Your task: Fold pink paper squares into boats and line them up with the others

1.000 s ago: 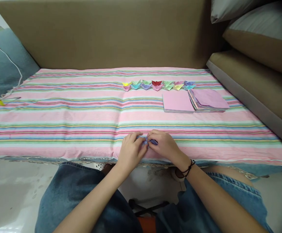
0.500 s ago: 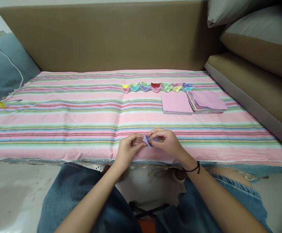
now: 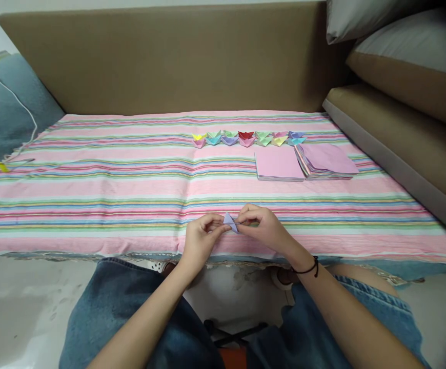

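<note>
A small folded piece of lilac origami paper (image 3: pixel 229 221) is pinched between both hands, just above the near part of the striped cloth. My left hand (image 3: pixel 203 233) grips its left side with thumb and fingers. On the other side, my right hand (image 3: pixel 263 225) pinches the right edge between thumb and fingertips. The paper has pointed corners at top and bottom; parts of it are hidden behind the fingertips. Beyond the hands stand two rows of small folded paper boats (image 3: pixel 246 139) in several colours.
Two stacks of square paper lie right of centre, a pink-topped stack (image 3: pixel 279 163) and a mauve-topped stack (image 3: pixel 330 160). The striped cloth (image 3: pixel 92 184) covers the surface. Behind it rises a brown backboard (image 3: pixel 161 61). Cushions (image 3: pixel 411 138) pile up at the right; a white cable (image 3: pixel 19 102) lies left.
The lilac paper has turned a little and shifted slightly left, showing more of its pointed face. My right fingers have drawn back toward its right edge.
</note>
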`<state>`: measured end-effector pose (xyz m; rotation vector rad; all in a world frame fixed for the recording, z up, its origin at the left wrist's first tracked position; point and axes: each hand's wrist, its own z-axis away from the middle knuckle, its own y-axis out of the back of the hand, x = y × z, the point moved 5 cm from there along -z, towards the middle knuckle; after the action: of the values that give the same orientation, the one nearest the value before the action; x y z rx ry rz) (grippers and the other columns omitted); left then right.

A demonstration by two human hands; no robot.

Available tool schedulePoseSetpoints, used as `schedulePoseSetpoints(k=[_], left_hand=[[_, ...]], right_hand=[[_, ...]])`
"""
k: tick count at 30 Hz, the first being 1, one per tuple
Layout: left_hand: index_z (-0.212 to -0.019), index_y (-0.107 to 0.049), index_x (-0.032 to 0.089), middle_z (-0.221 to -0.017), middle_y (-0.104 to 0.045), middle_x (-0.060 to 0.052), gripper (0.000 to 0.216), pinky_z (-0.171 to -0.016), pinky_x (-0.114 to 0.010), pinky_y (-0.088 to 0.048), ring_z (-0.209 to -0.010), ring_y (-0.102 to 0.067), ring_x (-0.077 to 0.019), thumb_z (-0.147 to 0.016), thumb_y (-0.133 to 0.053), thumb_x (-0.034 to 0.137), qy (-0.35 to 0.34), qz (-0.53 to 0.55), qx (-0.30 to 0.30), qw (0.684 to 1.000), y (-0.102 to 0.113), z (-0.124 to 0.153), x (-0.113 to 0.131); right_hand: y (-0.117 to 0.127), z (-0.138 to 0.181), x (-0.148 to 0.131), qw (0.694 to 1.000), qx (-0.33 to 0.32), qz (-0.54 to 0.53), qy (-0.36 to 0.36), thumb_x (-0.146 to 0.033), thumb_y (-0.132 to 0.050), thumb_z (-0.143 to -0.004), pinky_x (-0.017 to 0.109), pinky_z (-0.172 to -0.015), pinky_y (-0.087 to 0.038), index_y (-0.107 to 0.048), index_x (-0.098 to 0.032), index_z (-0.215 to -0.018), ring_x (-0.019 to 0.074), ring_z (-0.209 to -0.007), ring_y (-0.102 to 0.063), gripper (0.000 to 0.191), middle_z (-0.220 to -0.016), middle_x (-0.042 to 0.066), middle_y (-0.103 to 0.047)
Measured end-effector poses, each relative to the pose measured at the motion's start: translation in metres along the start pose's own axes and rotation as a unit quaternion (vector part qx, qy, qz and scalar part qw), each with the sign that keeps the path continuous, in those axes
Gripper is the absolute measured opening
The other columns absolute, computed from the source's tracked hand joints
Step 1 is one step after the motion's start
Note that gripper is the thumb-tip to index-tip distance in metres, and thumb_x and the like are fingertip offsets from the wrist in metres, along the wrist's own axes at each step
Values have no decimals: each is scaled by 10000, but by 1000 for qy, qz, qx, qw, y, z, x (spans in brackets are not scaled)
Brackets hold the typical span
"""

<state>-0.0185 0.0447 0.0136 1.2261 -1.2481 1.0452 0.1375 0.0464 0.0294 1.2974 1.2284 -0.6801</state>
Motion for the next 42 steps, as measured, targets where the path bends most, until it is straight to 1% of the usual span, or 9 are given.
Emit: schedulePoseSetpoints(k=[8,12,16,22,26,32,35,38,42], left_hand=[[-784,-572,163,-651,-607,25,208,-590,-208,-442,-600,-572,-97,-644,-722,191,9,63,-27,998,-4,-1,2],[-1052,-485,210,-575,-475,90,429,-534,-185,-367,-534,-485,-79,-678,-692,171,24,67,-47,996,-6,1,1],[-1186,-416,209,-637,-514,63,481,-615,-215,-398,-609,-510,-100,-751,-622,200,16,59,-74,995,-7,1,3],[-1196,-400,217,-662,-500,55,468,-662,-237,-428,-648,-531,-110,-775,-602,202,-12,8,-80,997,-8,3,4],[-1193,-384,238,-672,-463,79,550,-593,-205,-424,-573,-515,-78,-720,-664,210,7,6,-85,996,-11,5,2],[-1068,-420,228,-602,-443,96,421,-538,-178,-398,-534,-488,-74,-724,-662,222,11,-18,-84,996,-8,4,2],[-1053,-447,215,-714,-535,45,401,-605,-210,-457,-647,-565,-103,-721,-669,244,3,-44,-87,995,-7,2,3],[-1042,-485,207,-881,-583,-13,366,-661,-238,-490,-741,-598,-122,-731,-665,276,-24,-78,-57,995,-3,0,6],[-906,-555,186,-852,-631,-30,120,-659,-250,-493,-715,-605,-131,-806,-568,253,-59,-151,-49,986,-3,0,7]], right_hand=[[0,-1,-1,1000,1,-10,-5,-196,-603,-750,251,-594,-429,-686,-169,-704,145,-687,-573,99,-719,26,-613],[1,-1,-2,1000,1,10,2,-186,-610,-744,258,-595,-423,-698,-175,-683,146,-670,-568,107,-699,23,-608],[4,-1,-2,1000,17,8,-5,-174,-617,-730,258,-568,-408,-690,-176,-646,145,-648,-562,112,-678,22,-603],[4,-1,0,1000,8,18,0,-167,-611,-729,252,-556,-388,-692,-172,-637,134,-625,-544,123,-665,15,-595],[2,0,0,999,5,31,11,-158,-611,-727,259,-588,-404,-695,-173,-646,140,-646,-552,118,-668,17,-600],[0,0,-5,999,-1,44,15,-138,-601,-731,262,-600,-424,-680,-178,-652,147,-664,-560,118,-682,20,-605],[3,0,-10,993,9,103,53,-122,-592,-743,279,-641,-426,-666,-190,-665,153,-681,-557,126,-684,18,-610],[6,1,-14,971,42,211,108,-108,-582,-751,312,-695,-416,-645,-196,-661,179,-730,-532,141,-686,28,-598],[-2,4,-12,943,17,299,143,-80,-553,-767,324,-718,-409,-631,-185,-678,199,-771,-497,158,-707,45,-587]])
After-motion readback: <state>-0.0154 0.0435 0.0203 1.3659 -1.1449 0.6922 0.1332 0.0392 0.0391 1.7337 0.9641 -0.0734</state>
